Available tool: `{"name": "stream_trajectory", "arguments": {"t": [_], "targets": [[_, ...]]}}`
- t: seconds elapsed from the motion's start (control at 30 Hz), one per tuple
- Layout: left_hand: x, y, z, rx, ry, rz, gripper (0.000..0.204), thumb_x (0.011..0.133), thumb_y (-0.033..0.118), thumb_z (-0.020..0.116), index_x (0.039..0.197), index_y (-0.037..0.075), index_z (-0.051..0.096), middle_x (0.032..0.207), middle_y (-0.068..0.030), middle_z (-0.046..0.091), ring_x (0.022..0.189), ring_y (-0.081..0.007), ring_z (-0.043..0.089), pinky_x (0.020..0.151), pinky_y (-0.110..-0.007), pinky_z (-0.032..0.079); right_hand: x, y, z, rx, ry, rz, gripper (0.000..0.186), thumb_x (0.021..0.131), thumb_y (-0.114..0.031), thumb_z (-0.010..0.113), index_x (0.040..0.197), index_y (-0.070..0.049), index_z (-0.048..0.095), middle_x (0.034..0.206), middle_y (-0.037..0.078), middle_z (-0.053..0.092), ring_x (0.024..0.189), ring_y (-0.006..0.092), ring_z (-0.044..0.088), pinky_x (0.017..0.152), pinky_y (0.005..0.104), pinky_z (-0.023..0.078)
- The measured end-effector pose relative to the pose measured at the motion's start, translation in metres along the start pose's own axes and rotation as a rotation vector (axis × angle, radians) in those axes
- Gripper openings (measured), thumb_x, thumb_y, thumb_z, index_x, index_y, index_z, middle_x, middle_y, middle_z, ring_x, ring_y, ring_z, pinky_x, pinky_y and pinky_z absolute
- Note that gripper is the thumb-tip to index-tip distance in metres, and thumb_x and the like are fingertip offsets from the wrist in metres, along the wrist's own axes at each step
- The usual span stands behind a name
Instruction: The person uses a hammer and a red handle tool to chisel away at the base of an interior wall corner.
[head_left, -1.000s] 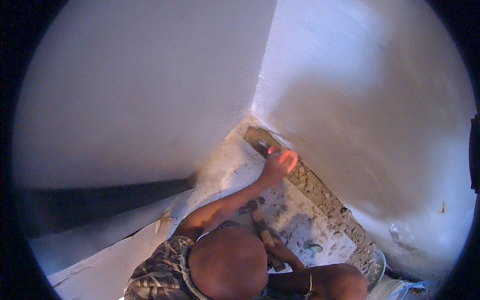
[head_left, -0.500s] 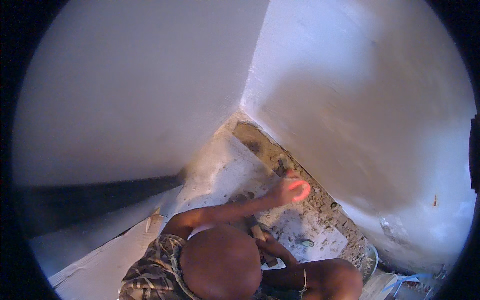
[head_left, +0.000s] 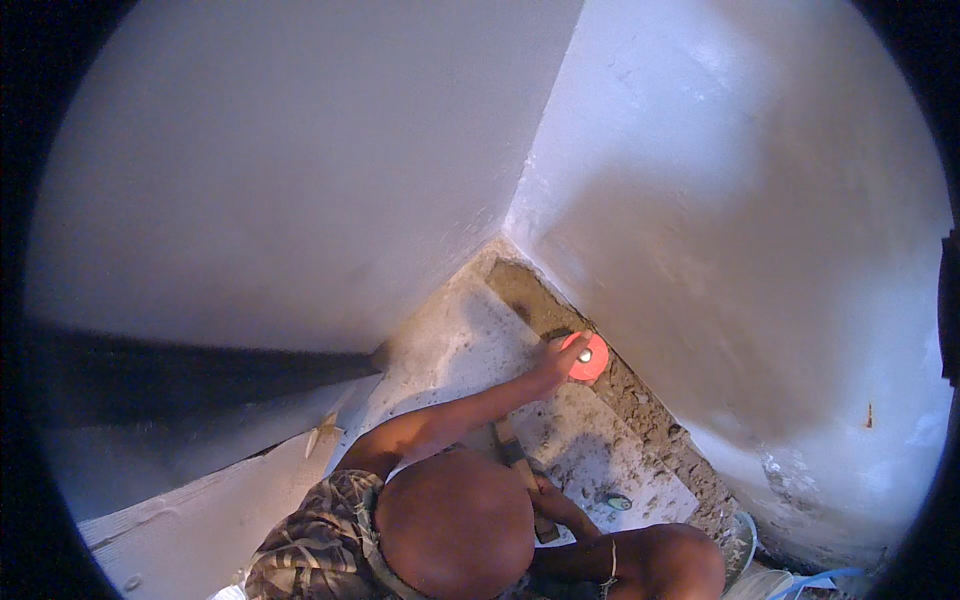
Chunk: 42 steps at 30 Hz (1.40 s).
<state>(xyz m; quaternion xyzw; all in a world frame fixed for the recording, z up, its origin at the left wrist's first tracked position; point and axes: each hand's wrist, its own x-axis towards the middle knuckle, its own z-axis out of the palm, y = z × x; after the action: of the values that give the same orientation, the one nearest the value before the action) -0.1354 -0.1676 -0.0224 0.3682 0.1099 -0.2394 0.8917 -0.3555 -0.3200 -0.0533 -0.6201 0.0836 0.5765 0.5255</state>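
Note:
Neither my left hand nor my right hand is in view. Below me a co-worker in a camouflage top [head_left: 305, 540] crouches in a wall corner. Their left hand [head_left: 548, 368] grips a tool with a pink-red round guard [head_left: 600, 368] and silver centre, over a rough, debris-strewn strip [head_left: 640, 405] along the right wall. Their right hand [head_left: 545, 492] is at a wooden-handled tool [head_left: 520, 463], partly hidden by their head and arm. A small greenish object [head_left: 618, 501] lies on the dusty white floor slab [head_left: 470, 330].
Two plastered walls [head_left: 290, 160] meet at the corner. A dark band [head_left: 170, 360] runs along the left wall's foot, above a pale board [head_left: 190, 500]. A pale round container [head_left: 740, 540] and a blue strip [head_left: 820, 577] are at the lower right.
The co-worker's left hand moved down the strip away from the corner, then partly back up. The round guard has turned to face upward. My view has shifted slightly.

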Motion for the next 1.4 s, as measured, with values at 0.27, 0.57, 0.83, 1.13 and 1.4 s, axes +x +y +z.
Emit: {"name": "stream_trajectory", "arguments": {"t": [0.27,0.57,0.83,1.13,1.4], "targets": [[-0.005,0.049,0.013,0.663,0.05,0.385,0.032,0.087,0.032,0.062,0.1,0.002,0.059,0.091,-0.0093,0.062,0.087,-0.02,0.062,0.072,-0.036,0.053,-0.029,-0.069,0.012,-0.103,0.039,0.187,0.04,0.094,-0.035,0.052,0.118,-0.003,0.053,0.1,0.005,0.063,0.084,0.0125,0.06,0.075,0.0298,0.049],[0.041,0.093,-0.05,1.033,0.259,0.592,0.038,0.077,0.029,0.067,0.101,0.0,0.062,0.097,-0.0164,0.064,0.091,-0.0307,0.061,0.081,-0.04,0.048,-0.005,-0.007,0.005,0.099,0.05,-0.021,0.035,0.09,-0.04,0.059,0.1,-0.007,0.052,0.075,0.003,0.057,0.061,0.0137,0.057,0.055,0.0293,0.048],[0.018,0.093,-0.025,0.839,0.131,0.543,0.038,0.078,0.027,0.067,0.104,-0.001,0.061,0.097,-0.0151,0.064,0.091,-0.0274,0.062,0.081,-0.035,0.049,-0.01,-0.015,0.006,0.132,0.023,-0.031,0.029,0.091,-0.035,0.059,0.097,-0.007,0.053,0.071,0.001,0.056,0.057,0.0126,0.057,0.051,0.028,0.048],[0.029,0.097,-0.052,0.939,0.096,0.548,0.04,0.078,0.034,0.065,0.104,0.004,0.062,0.101,-0.0149,0.063,0.096,-0.0298,0.06,0.087,-0.038,0.046,0.0,0.006,0.002,0.104,0.006,-0.114,0.026,0.092,-0.035,0.058,0.093,-0.009,0.055,0.073,-0.001,0.056,0.063,0.0098,0.055,0.056,0.0268,0.045],[0.026,0.089,-0.038,1.169,0.256,0.694,0.041,0.076,0.035,0.066,0.105,0.007,0.063,0.1,-0.0163,0.063,0.095,-0.0323,0.061,0.084,-0.04,0.047,-0.004,-0.005,0.003,-0.005,0.017,-0.22,0.026,0.093,-0.033,0.057,0.096,-0.008,0.054,0.073,-0.001,0.056,0.063,0.0118,0.057,0.058,0.0293,0.047]]}}
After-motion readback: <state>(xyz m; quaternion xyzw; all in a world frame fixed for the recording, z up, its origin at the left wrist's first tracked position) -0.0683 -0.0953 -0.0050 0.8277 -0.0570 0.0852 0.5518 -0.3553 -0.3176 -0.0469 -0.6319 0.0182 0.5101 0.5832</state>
